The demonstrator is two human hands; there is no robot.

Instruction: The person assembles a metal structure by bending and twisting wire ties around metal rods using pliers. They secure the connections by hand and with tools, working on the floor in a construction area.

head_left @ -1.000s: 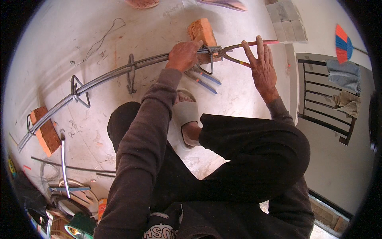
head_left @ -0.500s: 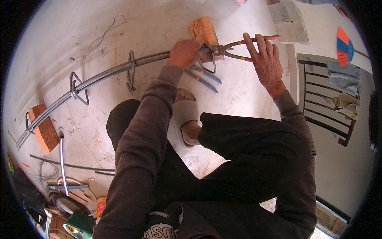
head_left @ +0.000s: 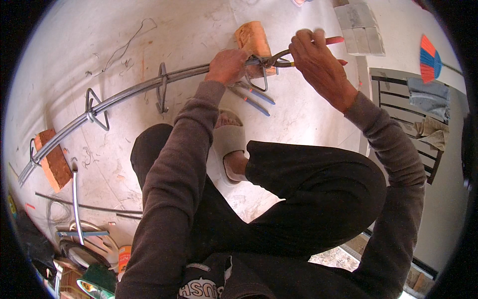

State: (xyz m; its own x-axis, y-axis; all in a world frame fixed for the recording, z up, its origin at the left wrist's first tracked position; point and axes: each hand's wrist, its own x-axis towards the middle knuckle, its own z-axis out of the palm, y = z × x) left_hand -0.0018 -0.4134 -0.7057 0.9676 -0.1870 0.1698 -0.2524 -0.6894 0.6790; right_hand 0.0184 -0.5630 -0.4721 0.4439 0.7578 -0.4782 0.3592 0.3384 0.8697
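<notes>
My left hand (head_left: 228, 66) is closed around a bundle of long steel bars (head_left: 132, 90), close to its right end. Closed on the handles of a pair of red-handled end-cutting nippers (head_left: 280, 56) is my right hand (head_left: 321, 70). The nippers' jaws meet the bars at a bent steel stirrup (head_left: 264, 82), beside my left hand; any wire there is too small to make out. More stirrups, such as this one (head_left: 162, 89), hang along the bars. Blue-handled pliers (head_left: 256, 103) lie on the floor just below my left hand.
One orange brick (head_left: 254, 37) is under the bars' right end, another (head_left: 53, 162) under the left. Wire scraps (head_left: 127, 47) litter the floor. Grey blocks (head_left: 361, 30) stand far right, near a black metal rack (head_left: 398, 92) with cloths. A hacksaw (head_left: 82, 233) and containers lie lower left.
My right hand has closed further on the nippers, drawing their handles together. Its wrist has turned and the right elbow has swung outward. The left hand keeps its grip on the bars.
</notes>
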